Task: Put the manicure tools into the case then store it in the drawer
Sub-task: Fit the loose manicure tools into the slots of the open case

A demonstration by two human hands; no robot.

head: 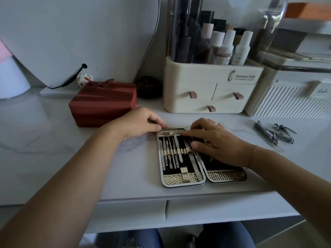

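Soft, dimmish daylight, bluish cast; the bench (53,133) gleams palely, shadows faint under the arms; edges bow wide-angle, far clutter slightly blurred.

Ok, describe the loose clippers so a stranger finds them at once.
Start at the cream organiser at the table's back. In front of the ribbed white box to its right lies a heap of steel clippers. Unlike the tools strapped in the open case, these lie loose.

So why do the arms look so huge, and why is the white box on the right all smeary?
Head view: the wide-angle lens stretches whatever is near the edges, so the forearms balloon; the ribbed white box is blurred there too, while the manicure case in the middle looks sharp.
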